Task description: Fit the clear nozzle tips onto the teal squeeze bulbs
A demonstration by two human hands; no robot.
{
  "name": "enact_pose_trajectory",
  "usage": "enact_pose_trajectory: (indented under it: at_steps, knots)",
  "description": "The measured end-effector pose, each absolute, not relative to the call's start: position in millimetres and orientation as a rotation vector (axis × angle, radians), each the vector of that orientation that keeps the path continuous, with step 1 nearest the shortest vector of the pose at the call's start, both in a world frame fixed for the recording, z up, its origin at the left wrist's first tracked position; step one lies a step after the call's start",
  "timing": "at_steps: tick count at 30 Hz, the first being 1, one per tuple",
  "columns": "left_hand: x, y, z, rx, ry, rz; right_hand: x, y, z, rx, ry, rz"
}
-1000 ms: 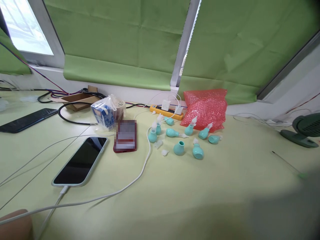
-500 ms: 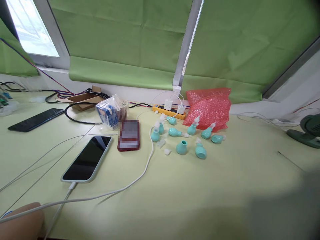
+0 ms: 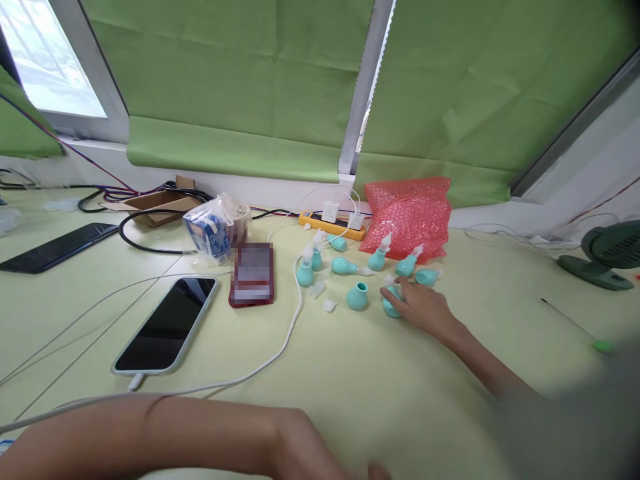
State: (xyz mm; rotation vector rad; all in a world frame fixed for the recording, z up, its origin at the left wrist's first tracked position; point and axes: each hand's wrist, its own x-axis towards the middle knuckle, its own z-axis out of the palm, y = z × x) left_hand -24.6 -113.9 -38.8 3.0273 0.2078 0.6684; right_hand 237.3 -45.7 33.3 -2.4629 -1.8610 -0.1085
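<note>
My right hand (image 3: pixel 423 305) reaches in from the right, thumb and finger closed around a teal squeeze bulb (image 3: pixel 391 308) with a translucent tip, which still rests on the table. Just left of it stands a teal bulb (image 3: pixel 357 297) without a tip, its round mouth facing up. Several more teal bulbs with clear nozzles lie or stand behind, among them one on its side (image 3: pixel 344 266). Small loose clear tips (image 3: pixel 329 305) lie nearby. My left hand (image 3: pixel 305 447) is low at the front edge of view, its fingers mostly cut off by the frame.
A pink bubble-wrap bag (image 3: pixel 407 217) and a yellow power strip (image 3: pixel 313 221) are at the back. A white cable (image 3: pixel 280 347) crosses the table past a charging phone (image 3: pixel 167 327) and a red phone (image 3: pixel 253 273). To the right are a green-handled screwdriver (image 3: pixel 602 346) and a fan (image 3: pixel 613 247).
My right hand has come in from the right and reached one of the teal bulbs. My left forearm has swung in along the bottom. The view has shifted slightly.
</note>
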Motion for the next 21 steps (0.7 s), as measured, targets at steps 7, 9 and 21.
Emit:
enact_pose_trajectory:
  at_steps: [7,9,21]
  knots:
    - [10,-56,9,3.02,0.26,0.46,245,-43,26,-2.377,-1.817,0.064]
    - [8,-48,13,2.928,0.405,0.417,247,-44,26,-2.325,-1.836,0.092]
    - [-6,-31,18,2.17,0.642,0.653,169,-101,23,-1.343,-2.136,-0.105]
